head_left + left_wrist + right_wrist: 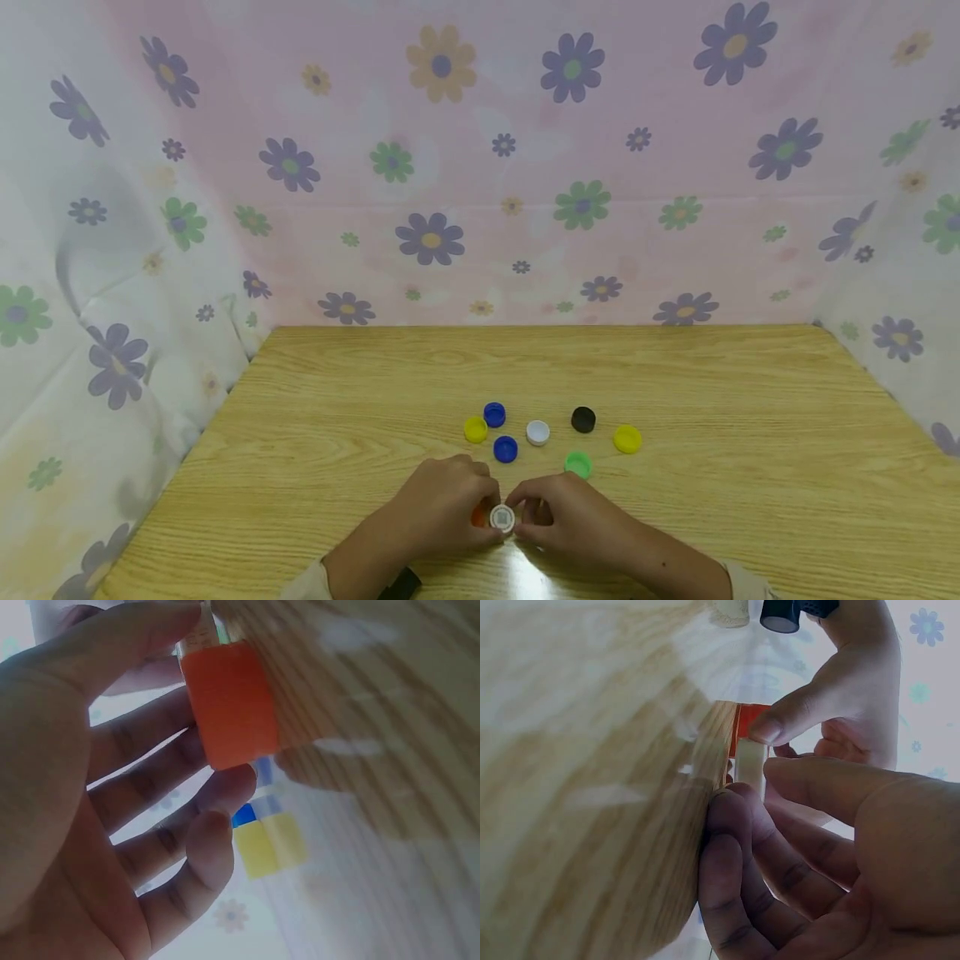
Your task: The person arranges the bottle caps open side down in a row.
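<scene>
Close to the table's near side, both hands meet at a white bottle cap with a square pattern on its upper face. My left hand pinches it from the left, its thumb lying on the cap's edge in the right wrist view. Thumb and curled fingers of my right hand grip the same cap from the right. An orange bottle cap stands beside the white cap on the left hand's side, near that hand's fingers. In the head view the left hand partly hides the orange cap.
Beyond the hands, loose caps lie scattered on the wooden table: blue and yellow ones, a white one, a black one and a green one. Flowered cloth surrounds the back and sides.
</scene>
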### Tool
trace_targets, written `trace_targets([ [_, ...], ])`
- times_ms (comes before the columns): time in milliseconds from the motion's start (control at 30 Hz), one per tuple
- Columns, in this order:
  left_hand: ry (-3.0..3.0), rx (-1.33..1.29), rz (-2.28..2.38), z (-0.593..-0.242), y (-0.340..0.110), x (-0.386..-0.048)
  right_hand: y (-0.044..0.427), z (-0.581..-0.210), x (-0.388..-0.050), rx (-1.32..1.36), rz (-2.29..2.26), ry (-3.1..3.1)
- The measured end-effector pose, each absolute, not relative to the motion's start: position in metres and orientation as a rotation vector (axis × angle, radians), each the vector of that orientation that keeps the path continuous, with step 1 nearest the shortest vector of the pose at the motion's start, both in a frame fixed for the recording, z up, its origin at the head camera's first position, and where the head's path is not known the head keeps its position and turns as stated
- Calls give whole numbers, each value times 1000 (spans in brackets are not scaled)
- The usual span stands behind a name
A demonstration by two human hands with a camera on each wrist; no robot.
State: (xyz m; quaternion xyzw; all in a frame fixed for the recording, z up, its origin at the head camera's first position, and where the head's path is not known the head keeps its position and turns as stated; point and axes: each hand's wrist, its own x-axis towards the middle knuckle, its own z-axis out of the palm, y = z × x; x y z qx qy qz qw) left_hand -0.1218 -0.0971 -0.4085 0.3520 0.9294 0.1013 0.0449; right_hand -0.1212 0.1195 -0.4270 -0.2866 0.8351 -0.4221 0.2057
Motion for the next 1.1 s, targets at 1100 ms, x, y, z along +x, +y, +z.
trace_targets([
  [1100, 3059, 971, 327, -410, -113, -143, 118, -415, -142, -871, -1152, 2515],
])
